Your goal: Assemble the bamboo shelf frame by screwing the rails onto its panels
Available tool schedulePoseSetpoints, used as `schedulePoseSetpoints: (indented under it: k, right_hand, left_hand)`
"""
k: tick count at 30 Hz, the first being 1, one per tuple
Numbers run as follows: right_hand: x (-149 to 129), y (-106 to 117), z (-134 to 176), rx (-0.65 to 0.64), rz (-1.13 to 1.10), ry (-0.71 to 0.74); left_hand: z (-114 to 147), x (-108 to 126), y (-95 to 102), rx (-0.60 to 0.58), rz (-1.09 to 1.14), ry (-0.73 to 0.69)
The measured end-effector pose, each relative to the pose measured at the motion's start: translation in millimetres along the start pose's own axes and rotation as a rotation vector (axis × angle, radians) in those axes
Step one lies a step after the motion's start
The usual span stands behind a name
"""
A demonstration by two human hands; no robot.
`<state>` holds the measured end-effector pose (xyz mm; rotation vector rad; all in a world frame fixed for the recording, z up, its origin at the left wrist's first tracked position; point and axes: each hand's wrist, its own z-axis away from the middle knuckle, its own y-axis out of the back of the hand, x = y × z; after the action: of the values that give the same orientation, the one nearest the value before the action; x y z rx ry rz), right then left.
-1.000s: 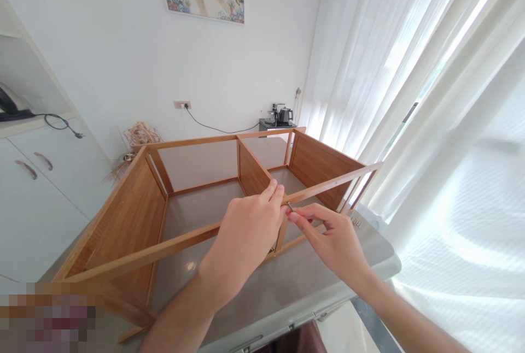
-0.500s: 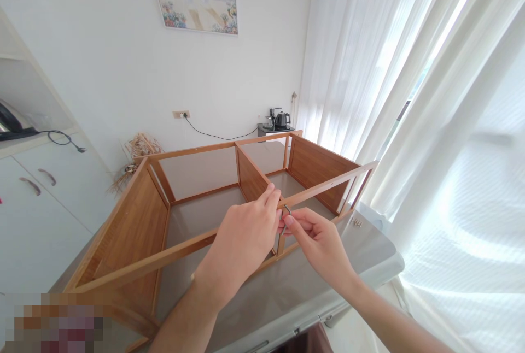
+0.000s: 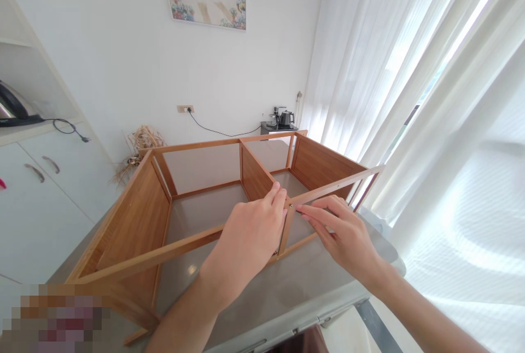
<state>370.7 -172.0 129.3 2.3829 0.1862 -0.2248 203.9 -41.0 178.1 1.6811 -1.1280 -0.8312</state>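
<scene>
A wooden frame (image 3: 192, 245) with panelled ends and a middle divider lies on the grey table. My left hand (image 3: 254, 233) is closed over the joint where the front rail meets the divider, its fingers wrapped round the wood. Just right of it, a small bolt head (image 3: 291, 205) shows in the rail. My right hand (image 3: 342, 227) pinches a hex key (image 3: 299, 211) close beside that bolt. Only a dark bit of the key shows at the fingertips; the fingers hide most of it.
The grey table (image 3: 246, 309) carries the frame. White curtains (image 3: 463, 178) hang along the right. A black kettle (image 3: 287, 118) stands on a small stand at the back. White cupboards (image 3: 45, 200) are at left, with dried stalks (image 3: 143, 140) by the frame's far left corner.
My right hand has drawn back to the right, taking the hex key off the joint and uncovering the bolt head. My left hand keeps its hold; the view has shifted slightly.
</scene>
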Motion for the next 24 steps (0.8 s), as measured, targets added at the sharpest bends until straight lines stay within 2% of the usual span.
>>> schedulePoseSetpoints:
  k: [3,11,24]
  right_hand:
    - [1.6,3.0,-4.4,0.011,0.017,0.061]
    - [-4.0,-0.8,-5.2,0.059,-0.102,0.164]
    - [4.7,-9.1,-6.9,0.128,-0.086,0.249]
  left_hand:
    - [-0.3,-0.7,-1.7,0.011,0.009,-0.010]
    - [1.4,-3.1,-6.1,0.052,0.021,-0.038]
    - [1.1,-3.1,-7.1,0.075,0.012,-0.044]
